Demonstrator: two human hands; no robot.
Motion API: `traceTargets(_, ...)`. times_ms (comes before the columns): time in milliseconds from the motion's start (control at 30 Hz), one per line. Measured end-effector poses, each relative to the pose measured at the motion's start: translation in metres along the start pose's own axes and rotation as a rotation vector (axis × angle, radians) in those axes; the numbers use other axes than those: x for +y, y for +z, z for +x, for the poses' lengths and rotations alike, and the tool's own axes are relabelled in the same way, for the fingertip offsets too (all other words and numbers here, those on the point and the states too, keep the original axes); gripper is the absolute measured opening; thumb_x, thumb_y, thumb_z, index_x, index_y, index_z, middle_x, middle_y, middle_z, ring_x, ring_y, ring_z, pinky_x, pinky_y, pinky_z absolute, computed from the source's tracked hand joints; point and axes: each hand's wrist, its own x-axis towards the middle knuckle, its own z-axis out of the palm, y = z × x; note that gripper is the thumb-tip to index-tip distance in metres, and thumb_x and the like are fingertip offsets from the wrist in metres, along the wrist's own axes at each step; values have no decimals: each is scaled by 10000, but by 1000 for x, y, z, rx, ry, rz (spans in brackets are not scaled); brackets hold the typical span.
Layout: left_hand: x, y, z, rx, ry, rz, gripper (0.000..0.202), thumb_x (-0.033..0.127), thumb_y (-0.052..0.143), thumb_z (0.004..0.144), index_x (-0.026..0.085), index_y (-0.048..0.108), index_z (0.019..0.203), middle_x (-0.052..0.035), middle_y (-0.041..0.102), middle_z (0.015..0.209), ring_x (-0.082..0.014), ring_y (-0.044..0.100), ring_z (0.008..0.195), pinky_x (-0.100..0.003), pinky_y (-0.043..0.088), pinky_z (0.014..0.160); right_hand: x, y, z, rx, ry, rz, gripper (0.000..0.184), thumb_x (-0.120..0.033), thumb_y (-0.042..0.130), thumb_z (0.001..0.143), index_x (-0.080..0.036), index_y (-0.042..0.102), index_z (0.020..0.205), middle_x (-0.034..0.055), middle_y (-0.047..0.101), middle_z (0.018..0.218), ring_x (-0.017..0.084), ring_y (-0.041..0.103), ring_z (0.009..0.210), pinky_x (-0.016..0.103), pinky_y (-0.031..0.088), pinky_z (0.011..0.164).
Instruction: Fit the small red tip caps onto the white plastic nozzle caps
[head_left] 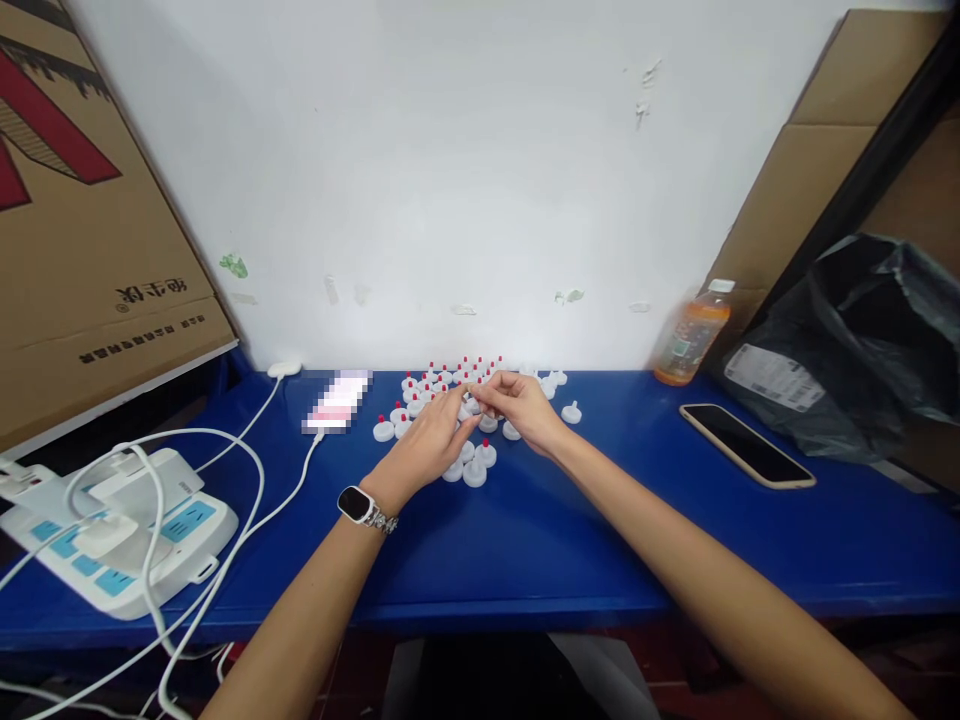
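My left hand (431,440), with a watch (355,504) on its wrist, reaches over a group of small white plastic nozzle caps. Its fingers are curved together, and their tips meet those of my right hand (525,408). The thumb and fingers of my right hand are pinched. What lies between the fingertips is small and mostly hidden. Many caps behind and left of the hands carry red tips, such as this red-tipped cap (383,430). Closer to me stand several more, among them a plain white cap (474,473). Another plain cap (571,412) stands apart on the right.
A white power strip (187,525) with looping cables covers the left of the blue table (510,560). A blurred-out phone (336,402) lies nearby. On the right are a dark phone (750,445), an orange drink bottle (694,335) and a black plastic bag (832,320).
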Motion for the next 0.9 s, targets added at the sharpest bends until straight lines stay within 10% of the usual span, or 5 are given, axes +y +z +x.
traceTargets(500,-2,1,1,34,9,-16,658,488,445,1000,226,212,1556,-165,438,1514,-295,436,1401,-502,383,1145,0,-4,2,-104,-90,-133,402,-533,759,738,-205,528,711,-22,582,648,112,499,589,264,404,589)
traceTargets(900,-8,-15,4,78,-74,-12,381,474,361,1033,204,594,1165,-68,625,1135,-224,551,1117,-419,410,1034,22,-20,1,-245,-222,-876,108,-111,580,820,-167,671,806,-10,665,711,103,542,625,240,367,633)
